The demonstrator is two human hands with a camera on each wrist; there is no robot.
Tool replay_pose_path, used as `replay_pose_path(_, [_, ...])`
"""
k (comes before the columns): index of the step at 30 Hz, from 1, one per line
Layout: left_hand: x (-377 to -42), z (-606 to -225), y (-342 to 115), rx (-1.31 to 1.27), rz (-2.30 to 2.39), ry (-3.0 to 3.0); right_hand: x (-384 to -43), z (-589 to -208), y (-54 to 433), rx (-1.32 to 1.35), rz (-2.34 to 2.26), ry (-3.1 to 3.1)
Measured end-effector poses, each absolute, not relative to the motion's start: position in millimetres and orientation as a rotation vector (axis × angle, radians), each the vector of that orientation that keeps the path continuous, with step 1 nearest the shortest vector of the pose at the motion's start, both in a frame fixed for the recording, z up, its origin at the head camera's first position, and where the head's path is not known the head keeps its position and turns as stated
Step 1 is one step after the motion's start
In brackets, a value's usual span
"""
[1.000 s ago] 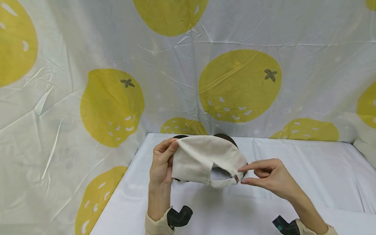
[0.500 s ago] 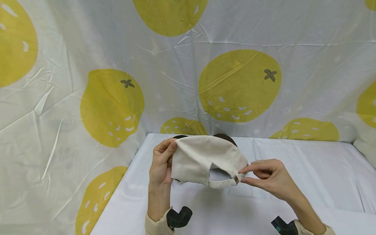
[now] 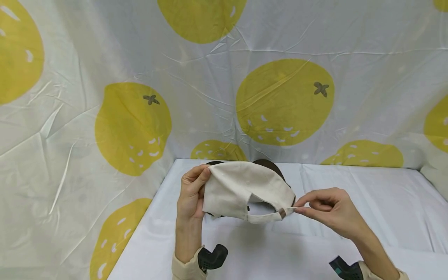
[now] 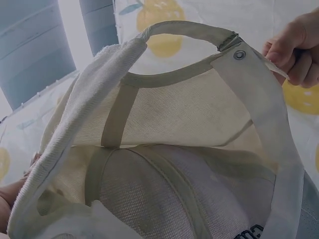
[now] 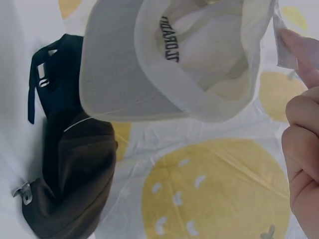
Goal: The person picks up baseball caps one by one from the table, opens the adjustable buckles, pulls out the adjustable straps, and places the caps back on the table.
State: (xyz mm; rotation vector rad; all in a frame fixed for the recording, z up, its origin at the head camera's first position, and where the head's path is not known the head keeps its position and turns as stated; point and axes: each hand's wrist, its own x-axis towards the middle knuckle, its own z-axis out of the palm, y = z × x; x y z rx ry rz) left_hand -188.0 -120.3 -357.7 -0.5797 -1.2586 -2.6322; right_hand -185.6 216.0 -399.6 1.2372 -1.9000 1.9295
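An off-white baseball cap point(image 3: 231, 186) is held up over the white table, its rear opening facing me. My left hand point(image 3: 191, 190) grips the cap's left side, thumb in front. Between thumb and forefinger, my right hand point(image 3: 332, 210) pinches the loose end of the back strap point(image 3: 262, 218), drawn out to the right. A small brown tab point(image 3: 282, 213) sits on that strap. The left wrist view looks into the cap, where a metal eyelet point(image 4: 239, 55) shows near the strap. Dark letters point(image 5: 169, 40) and the brim point(image 5: 112, 59) appear in the right wrist view.
Behind the held cap, a brown cap point(image 5: 79, 169) and a black cap point(image 5: 60, 74) with a strap lie on the white-covered table point(image 3: 350, 202). A white cloth with yellow lemons point(image 3: 285, 103) hangs at the back and left.
My right hand has moved slightly right and now draws the strap end outward, where before its fingers were at the cap's edge. My left hand stays almost still.
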Motion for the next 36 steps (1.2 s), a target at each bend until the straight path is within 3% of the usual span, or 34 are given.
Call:
replay_pose_path(10, [-187,-355,-119,-0.465,-2.593,-1.412,-179,-392,219,1.177,1.979,-1.743])
replay_pose_path(17, [-189,-357,-116,-0.571,-2.595,-1.673,-170,-383,222,1.06,2.023,-1.698])
replay_pose_path(36, [-194,-362,-110,-0.367,-2.052,-2.433,-157,-374,215,0.979,2.033,-1.716])
